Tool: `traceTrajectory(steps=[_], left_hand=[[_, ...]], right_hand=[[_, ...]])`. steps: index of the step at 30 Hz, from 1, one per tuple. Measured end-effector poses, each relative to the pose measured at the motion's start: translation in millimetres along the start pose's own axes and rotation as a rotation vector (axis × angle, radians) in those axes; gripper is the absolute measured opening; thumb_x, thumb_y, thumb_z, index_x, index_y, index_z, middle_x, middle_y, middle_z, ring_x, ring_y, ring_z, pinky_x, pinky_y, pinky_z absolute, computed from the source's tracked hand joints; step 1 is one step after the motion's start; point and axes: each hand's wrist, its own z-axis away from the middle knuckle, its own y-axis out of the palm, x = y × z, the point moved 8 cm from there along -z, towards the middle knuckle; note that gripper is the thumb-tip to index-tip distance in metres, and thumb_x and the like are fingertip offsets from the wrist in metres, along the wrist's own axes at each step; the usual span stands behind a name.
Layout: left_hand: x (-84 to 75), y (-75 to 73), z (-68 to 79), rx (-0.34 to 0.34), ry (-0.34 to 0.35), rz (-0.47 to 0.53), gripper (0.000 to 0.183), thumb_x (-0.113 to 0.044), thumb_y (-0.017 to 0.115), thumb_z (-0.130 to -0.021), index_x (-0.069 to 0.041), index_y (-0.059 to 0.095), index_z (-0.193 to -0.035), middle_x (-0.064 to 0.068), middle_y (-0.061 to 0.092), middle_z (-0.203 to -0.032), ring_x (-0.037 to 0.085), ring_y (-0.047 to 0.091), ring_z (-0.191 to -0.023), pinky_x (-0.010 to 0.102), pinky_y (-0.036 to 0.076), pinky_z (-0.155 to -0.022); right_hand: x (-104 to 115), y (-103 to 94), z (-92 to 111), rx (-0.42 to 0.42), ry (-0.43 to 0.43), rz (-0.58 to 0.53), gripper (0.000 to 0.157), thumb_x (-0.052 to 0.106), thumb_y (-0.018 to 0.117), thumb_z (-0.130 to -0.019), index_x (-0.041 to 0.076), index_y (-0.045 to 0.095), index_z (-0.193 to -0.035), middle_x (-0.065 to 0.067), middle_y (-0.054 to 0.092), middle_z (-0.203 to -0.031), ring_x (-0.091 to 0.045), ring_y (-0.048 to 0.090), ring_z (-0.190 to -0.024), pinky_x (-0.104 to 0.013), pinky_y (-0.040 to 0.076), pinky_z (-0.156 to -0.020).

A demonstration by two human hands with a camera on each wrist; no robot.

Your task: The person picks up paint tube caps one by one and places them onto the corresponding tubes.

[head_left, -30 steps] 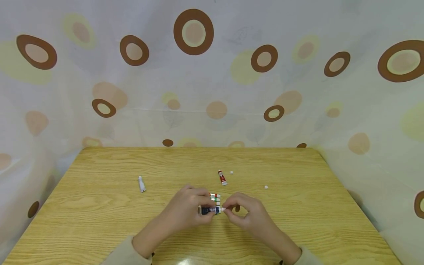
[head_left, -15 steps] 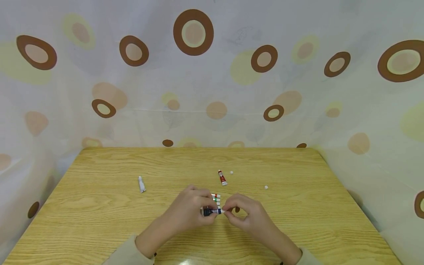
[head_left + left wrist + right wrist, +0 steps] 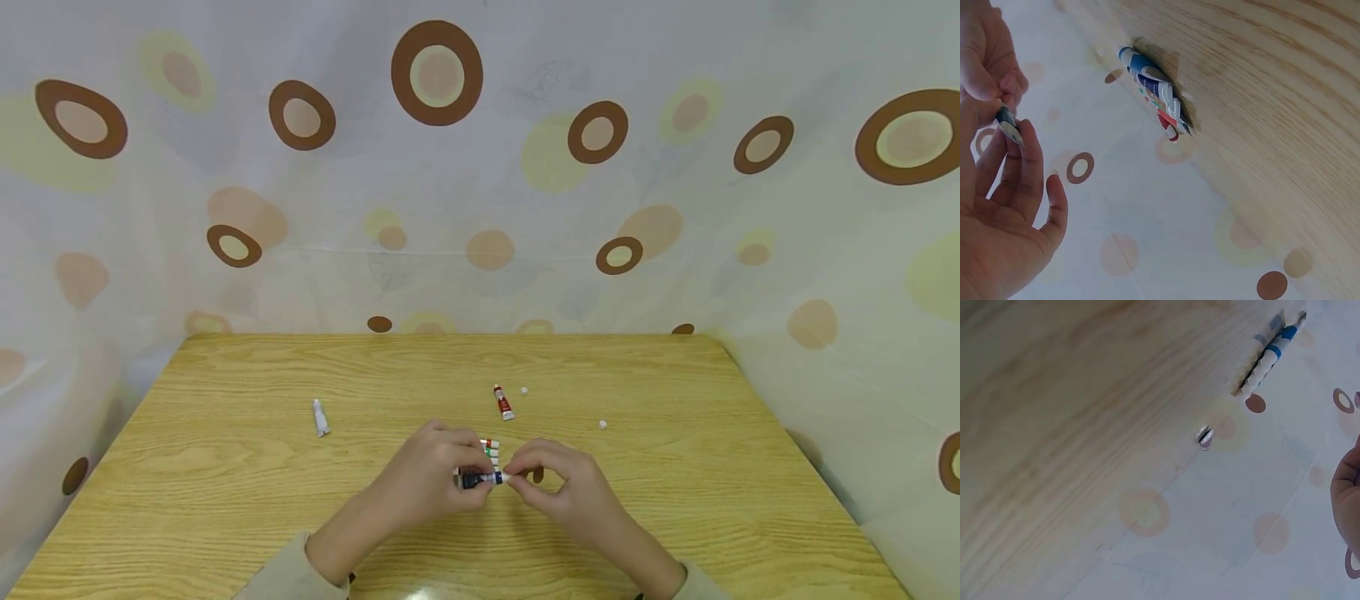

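In the head view my left hand (image 3: 427, 473) holds a dark blue paint tube (image 3: 471, 481) between thumb and fingers, its neck turned to the right. At that end my right hand (image 3: 562, 485) pinches the small white cap (image 3: 506, 477) with thumb and forefinger. The left wrist view shows the tube's flat tail (image 3: 1009, 128) poking out of the left fingers, off the tabletop. Just behind the hands lies a row of paint tubes (image 3: 492, 448), partly covered by the left hand; a blue one (image 3: 1141, 64) shows at its near end.
A red paint tube (image 3: 503, 403) lies uncapped beyond the row, with a loose white cap (image 3: 524, 390) beside it. Farther right is another white cap (image 3: 602, 424). A whitish tube (image 3: 320, 417) lies at the left of the wooden table (image 3: 247, 492). Patterned cloth (image 3: 480, 192) hangs behind.
My left hand and the blue tube have shifted slightly right, its fingers now nearer the cap end. The right hand keeps its pinch, almost in place. Things lying on the table have not moved.
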Motion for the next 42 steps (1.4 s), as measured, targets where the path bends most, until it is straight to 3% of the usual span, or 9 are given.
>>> traceTrajectory(steps=[4, 11, 15, 21, 27, 32, 37, 42], left_hand=[[2.1, -0.8, -0.1, 0.021, -0.030, 0.053, 0.005, -0.016, 0.083, -0.080, -0.018, 0.081, -0.084, -0.012, 0.073, -0.082, -0.006, 0.055, -0.066, 0.018, 0.043, -0.074], [5.8, 0.6, -0.1, 0.040, -0.046, 0.147, 0.005, -0.013, 0.081, -0.082, -0.018, 0.080, -0.084, -0.012, 0.072, -0.080, -0.007, 0.054, -0.064, 0.024, 0.049, -0.081], [4.5, 0.1, -1.1, 0.032, -0.032, 0.132, 0.005, -0.013, 0.082, -0.082, -0.018, 0.080, -0.084, -0.012, 0.072, -0.081, -0.007, 0.055, -0.065, 0.023, 0.048, -0.079], [2.5, -1.0, -2.2, 0.005, -0.012, 0.081, 0.005, -0.015, 0.083, -0.080, -0.019, 0.080, -0.083, -0.012, 0.073, -0.082, -0.006, 0.056, -0.065, 0.016, 0.040, -0.072], [1.2, -0.7, -1.5, -0.017, 0.004, 0.037, 0.007, -0.017, 0.084, -0.078, -0.020, 0.080, -0.082, -0.012, 0.073, -0.081, -0.006, 0.056, -0.065, 0.016, 0.039, -0.072], [2.7, 0.5, -0.6, 0.000, -0.010, 0.039, 0.007, -0.017, 0.084, -0.078, -0.020, 0.081, -0.083, -0.012, 0.073, -0.082, -0.006, 0.057, -0.065, 0.017, 0.041, -0.074], [4.6, 0.4, 0.1, 0.027, -0.034, 0.053, 0.006, -0.017, 0.084, -0.080, -0.019, 0.080, -0.083, -0.012, 0.072, -0.082, -0.003, 0.057, -0.064, 0.016, 0.039, -0.072], [5.4, 0.3, 0.5, 0.036, -0.039, 0.057, 0.005, -0.017, 0.083, -0.080, -0.019, 0.080, -0.083, -0.013, 0.072, -0.081, -0.001, 0.059, -0.063, 0.015, 0.037, -0.071]], right_hand=[[1.4, -0.5, -0.8, -0.002, -0.030, 0.003, 0.025, -0.005, 0.079, -0.084, 0.014, 0.074, -0.099, -0.004, 0.075, -0.095, -0.010, 0.065, -0.080, -0.021, 0.055, -0.070], [4.3, -0.6, -1.4, 0.012, -0.068, 0.013, 0.025, -0.009, 0.079, -0.082, 0.011, 0.074, -0.096, -0.005, 0.074, -0.097, -0.011, 0.066, -0.083, -0.021, 0.056, -0.072], [5.8, -1.2, -1.6, 0.013, -0.080, 0.026, 0.025, -0.009, 0.079, -0.082, 0.011, 0.074, -0.096, -0.005, 0.074, -0.097, -0.011, 0.067, -0.083, -0.021, 0.057, -0.072], [4.3, -3.7, -2.4, 0.005, -0.034, 0.046, 0.024, -0.005, 0.078, -0.085, 0.014, 0.076, -0.100, -0.003, 0.076, -0.095, -0.008, 0.065, -0.081, -0.022, 0.057, -0.070], [1.2, -1.9, -1.9, 0.034, 0.000, 0.031, 0.022, -0.002, 0.077, -0.088, 0.014, 0.076, -0.102, -0.003, 0.075, -0.095, -0.006, 0.064, -0.080, -0.022, 0.056, -0.069], [-0.2, 0.1, -1.9, 0.081, 0.004, 0.025, 0.024, -0.001, 0.078, -0.087, 0.014, 0.075, -0.106, 0.000, 0.074, -0.097, -0.008, 0.065, -0.082, -0.024, 0.057, -0.070], [-1.6, -3.4, -1.7, 0.088, 0.028, 0.091, 0.034, 0.002, 0.082, -0.084, 0.017, 0.072, -0.112, 0.007, 0.071, -0.102, -0.009, 0.066, -0.088, -0.024, 0.057, -0.073], [4.2, -7.7, -1.8, 0.064, -0.060, 0.143, 0.038, -0.004, 0.083, -0.079, 0.015, 0.071, -0.110, 0.003, 0.071, -0.103, -0.009, 0.067, -0.087, -0.017, 0.054, -0.077]])
